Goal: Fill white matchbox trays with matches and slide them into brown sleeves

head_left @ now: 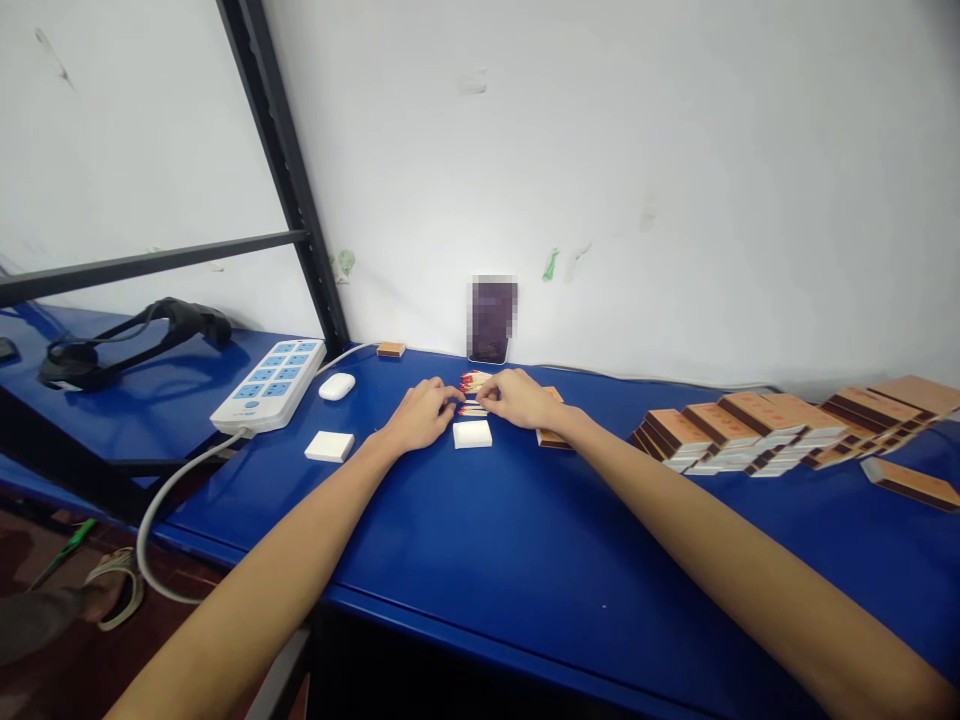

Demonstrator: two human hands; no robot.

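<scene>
Several red-tipped matches (474, 409) lie on the blue table between my two hands, with more in a small heap just behind. My left hand (427, 412) is at their left, its fingers bent and the fingertips near the red heads. From the right, my right hand (519, 398) has its fingers pinched together at the pale ends of the matches; what they hold is too small to make out. A white box piece (472, 434) rests just in front of the matches. Beside my right wrist, a brown matchbox (553, 438) is partly hidden.
Stacked matchboxes (742, 430) fill the right side. A phone (492, 320) leans on the wall. At left are a white tray (330, 446), a white case (337, 386), a power strip (271, 385) and a black headset (135, 343). A person's foot (112, 590) shows below.
</scene>
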